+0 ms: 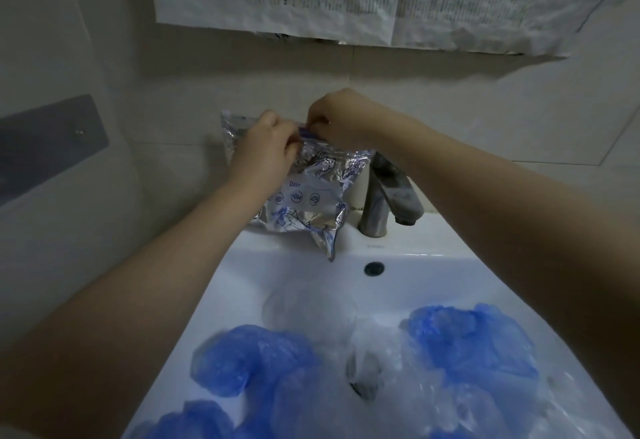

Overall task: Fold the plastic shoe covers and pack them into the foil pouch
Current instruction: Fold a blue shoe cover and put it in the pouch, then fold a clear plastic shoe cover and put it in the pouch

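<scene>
Fingers [294, 137] of both hands pinching foil pouch [308, 192] top (contents hidden)

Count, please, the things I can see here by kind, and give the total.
Foil pouch: 1, held at its top by the left hand and right hand
Blue shoe covers, loose in the sink: at least 4 bunches, exact count unclear
Clear plastic covers: at least 1
Faucet: 1
Total: at least 7

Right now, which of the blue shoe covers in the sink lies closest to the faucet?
The blue shoe cover at the sink's right side. It sits higher in the basin, nearer the faucet, than the cover at left and those along the bottom edge.
</scene>
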`<state>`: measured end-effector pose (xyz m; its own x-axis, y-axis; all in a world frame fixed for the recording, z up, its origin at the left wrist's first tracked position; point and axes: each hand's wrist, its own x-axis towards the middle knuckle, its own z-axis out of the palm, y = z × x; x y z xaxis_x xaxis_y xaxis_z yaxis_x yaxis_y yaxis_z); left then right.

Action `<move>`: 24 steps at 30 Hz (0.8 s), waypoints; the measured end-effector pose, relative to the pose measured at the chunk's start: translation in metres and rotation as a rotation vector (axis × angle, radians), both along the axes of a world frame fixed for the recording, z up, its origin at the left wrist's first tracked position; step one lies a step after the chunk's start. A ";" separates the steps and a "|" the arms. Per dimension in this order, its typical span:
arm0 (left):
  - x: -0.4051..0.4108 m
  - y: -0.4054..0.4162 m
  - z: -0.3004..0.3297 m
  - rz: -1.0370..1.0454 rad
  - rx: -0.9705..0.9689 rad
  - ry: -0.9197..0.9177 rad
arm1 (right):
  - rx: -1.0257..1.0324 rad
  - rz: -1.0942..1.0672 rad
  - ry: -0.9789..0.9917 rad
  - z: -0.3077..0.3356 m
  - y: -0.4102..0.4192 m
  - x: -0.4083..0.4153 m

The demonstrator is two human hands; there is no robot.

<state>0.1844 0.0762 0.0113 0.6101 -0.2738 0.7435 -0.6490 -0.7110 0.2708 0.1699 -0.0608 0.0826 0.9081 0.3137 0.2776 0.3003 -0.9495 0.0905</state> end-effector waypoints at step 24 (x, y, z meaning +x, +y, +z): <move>-0.017 -0.018 0.015 0.160 0.367 0.421 | 0.096 -0.078 0.677 -0.208 -0.012 -0.085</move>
